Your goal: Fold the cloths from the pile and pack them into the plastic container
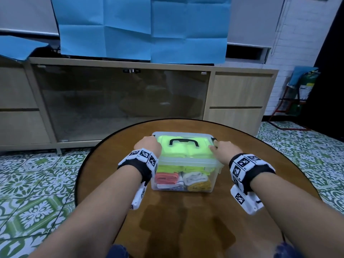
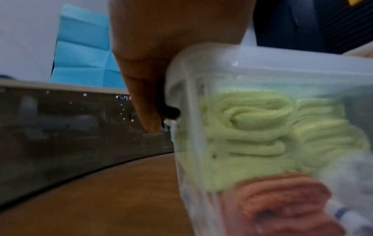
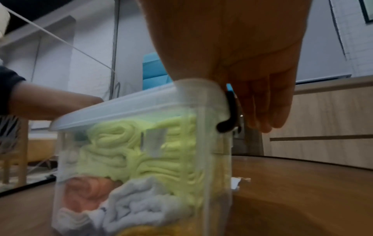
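While hands (image 1: 183, 148) flank it | plastic container (image 1: 183, 178) between, lidded

Plastic container (image 1: 183, 185) centred on desk (image 1: 232, 211); folded cloths (image 1: 195, 180) inside, lid (image 1: 186, 157) on top; cabinet (image 1: 121, 101) behind.

A round wooden table (image 1: 242, 164) stood on green-and-white patterned floor tiles (image 1: 33, 183); behind it ran a long pale wood sideboard (image 1: 240, 90) with dark glass doors (image 1: 121, 101); creased blue paper sheets (image 1: 141, 28) hung above; a green cylinder (image 1: 307, 84) stood at far right.
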The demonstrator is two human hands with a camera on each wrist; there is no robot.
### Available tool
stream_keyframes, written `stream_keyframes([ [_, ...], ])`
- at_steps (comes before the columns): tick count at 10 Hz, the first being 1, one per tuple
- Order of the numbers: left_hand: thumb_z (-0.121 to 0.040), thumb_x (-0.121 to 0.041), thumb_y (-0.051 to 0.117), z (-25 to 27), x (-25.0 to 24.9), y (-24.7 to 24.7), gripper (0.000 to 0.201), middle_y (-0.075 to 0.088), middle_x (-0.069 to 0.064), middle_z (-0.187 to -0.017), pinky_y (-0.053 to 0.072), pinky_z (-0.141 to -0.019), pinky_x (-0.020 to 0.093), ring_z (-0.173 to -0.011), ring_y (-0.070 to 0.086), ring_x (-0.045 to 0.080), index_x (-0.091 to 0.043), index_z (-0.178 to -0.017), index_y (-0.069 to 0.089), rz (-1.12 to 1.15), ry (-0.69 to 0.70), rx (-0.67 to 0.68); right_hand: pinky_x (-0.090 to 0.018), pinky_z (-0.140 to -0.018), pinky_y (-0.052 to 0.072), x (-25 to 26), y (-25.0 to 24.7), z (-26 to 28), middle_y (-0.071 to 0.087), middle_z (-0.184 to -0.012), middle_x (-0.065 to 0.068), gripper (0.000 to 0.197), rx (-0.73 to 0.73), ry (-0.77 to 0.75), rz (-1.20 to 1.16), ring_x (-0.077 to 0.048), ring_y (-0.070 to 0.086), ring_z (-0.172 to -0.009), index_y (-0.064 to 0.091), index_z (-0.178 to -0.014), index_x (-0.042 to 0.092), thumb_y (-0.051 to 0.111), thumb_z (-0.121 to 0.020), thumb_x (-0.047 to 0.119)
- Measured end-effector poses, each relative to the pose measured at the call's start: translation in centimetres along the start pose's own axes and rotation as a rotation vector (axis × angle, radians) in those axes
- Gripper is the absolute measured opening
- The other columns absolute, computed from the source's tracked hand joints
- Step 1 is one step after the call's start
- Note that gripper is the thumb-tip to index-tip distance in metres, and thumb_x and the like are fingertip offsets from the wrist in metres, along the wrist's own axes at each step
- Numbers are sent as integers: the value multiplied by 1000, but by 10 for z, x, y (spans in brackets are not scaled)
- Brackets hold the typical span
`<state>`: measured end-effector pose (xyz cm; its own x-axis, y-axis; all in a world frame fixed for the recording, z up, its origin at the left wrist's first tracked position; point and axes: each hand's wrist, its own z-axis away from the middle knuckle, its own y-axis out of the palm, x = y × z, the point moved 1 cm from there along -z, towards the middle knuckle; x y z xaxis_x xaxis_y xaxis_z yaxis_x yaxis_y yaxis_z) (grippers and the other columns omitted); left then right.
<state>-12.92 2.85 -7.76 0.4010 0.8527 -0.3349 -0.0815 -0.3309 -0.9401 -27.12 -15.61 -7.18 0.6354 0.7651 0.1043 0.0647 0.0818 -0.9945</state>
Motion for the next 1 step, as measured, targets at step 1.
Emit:
stream_keyframes([
  [1, -99, -31, 31, 3, 1, -18, 36, 53, 2, -74, 35, -51, 24, -69, 53, 22, -10, -96, 60, -59, 28, -9, -37, -87, 42, -10, -11, -1, 49, -135, -15, 55, 52, -5, 65, -30, 51, -118, 35, -142, 16, 18, -100, 47],
])
